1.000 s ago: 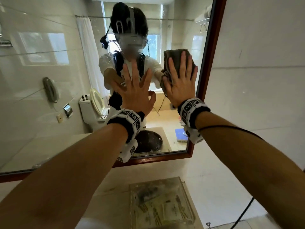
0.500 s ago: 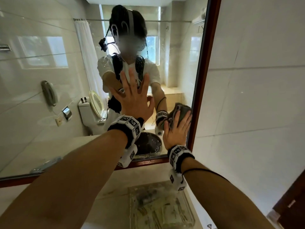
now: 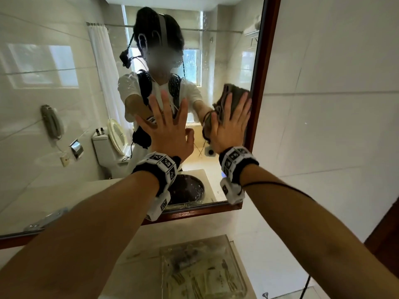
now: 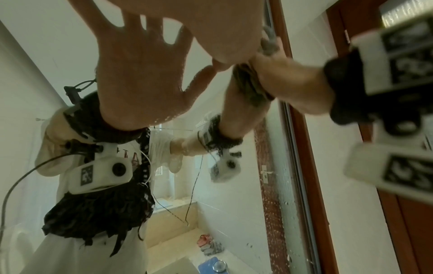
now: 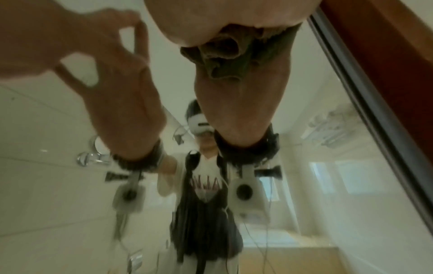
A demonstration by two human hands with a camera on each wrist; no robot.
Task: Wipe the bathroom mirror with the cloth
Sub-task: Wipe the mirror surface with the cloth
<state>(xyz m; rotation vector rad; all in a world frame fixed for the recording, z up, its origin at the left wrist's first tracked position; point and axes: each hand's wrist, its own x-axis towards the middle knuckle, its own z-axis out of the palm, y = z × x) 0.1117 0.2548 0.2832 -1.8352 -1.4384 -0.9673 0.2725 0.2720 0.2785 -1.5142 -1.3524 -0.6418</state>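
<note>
The mirror (image 3: 64, 104) has a dark wooden frame (image 3: 262, 83). My left hand (image 3: 167, 128) lies flat on the glass with its fingers spread and holds nothing. My right hand (image 3: 232, 124) presses a crumpled brown-grey cloth (image 3: 235, 93) against the glass, hard by the right frame at mid-height. Its fingers lie straight over the cloth. In the right wrist view the cloth (image 5: 229, 55) bunches out below my palm. In the left wrist view a fold of cloth (image 4: 250, 87) is squeezed between my right hand (image 4: 293, 77) and the glass.
Below the mirror runs a pale counter with a clear tray (image 3: 203, 270) of toiletries. A tiled wall (image 3: 334, 126) stands right of the frame, and a dark wood door edge (image 3: 386, 240) lower right. Water droplets (image 4: 271, 231) speckle the glass near the right frame.
My right hand swept the cloth from high on the glass down to the bottom right corner, then back up to mid-height. The left hand has stayed flat in place.
</note>
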